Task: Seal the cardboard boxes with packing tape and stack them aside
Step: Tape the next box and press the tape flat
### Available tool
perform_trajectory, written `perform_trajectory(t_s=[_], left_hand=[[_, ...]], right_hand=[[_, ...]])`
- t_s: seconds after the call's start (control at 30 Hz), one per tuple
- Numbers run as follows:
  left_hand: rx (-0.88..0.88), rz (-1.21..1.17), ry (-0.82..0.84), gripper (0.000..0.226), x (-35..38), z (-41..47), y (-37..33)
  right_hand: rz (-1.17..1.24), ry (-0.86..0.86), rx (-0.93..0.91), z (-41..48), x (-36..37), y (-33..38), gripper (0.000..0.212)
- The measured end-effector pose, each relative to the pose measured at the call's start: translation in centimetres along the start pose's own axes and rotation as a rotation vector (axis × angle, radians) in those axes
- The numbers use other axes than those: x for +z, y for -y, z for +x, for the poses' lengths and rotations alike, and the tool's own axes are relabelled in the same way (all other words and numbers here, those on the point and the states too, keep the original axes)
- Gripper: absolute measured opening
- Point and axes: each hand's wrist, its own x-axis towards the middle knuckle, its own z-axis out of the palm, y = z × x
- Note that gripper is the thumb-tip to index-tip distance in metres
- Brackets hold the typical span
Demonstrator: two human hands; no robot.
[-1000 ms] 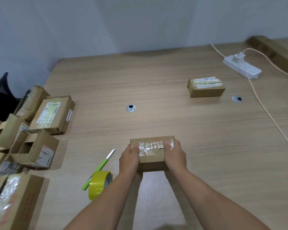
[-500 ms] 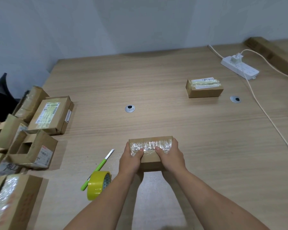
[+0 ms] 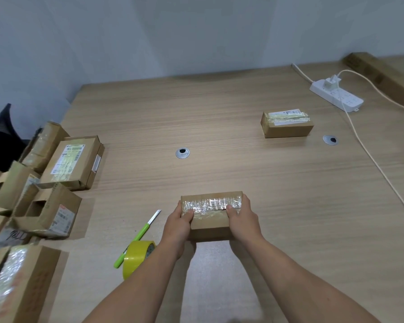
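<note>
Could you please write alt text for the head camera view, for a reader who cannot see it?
The left hand and right hand grip a small taped cardboard box on a wooden table. A yellow tape roll and green-handled cutter lie to its left; another taped box sits farther right.

Left forearm hides part of the tape roll; left-edge boxes cropped.
</note>
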Motion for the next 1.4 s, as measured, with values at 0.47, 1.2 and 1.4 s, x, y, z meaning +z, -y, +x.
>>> perform_trajectory(t_s=[0.47, 1.2, 1.4], left_hand=[[0.054, -0.07, -0.022, 0.035, -0.1, -1.0, -0.6], [0.205, -0.164, -0.192, 0.026, 1.7, -2.6, -5.6], [0.273, 0.165, -0.185, 0.022, 2.2, -3.6, -6.0]], right_hand=[[0.12, 0.051, 0.023, -0.5, -1.0, 0.5, 0.055], [0.161, -0.055, -0.167, 0.0, -1.7, 5.3, 0.047], [0.018, -0.005, -0.082, -0.7, 0.8, 5.4, 0.073]])
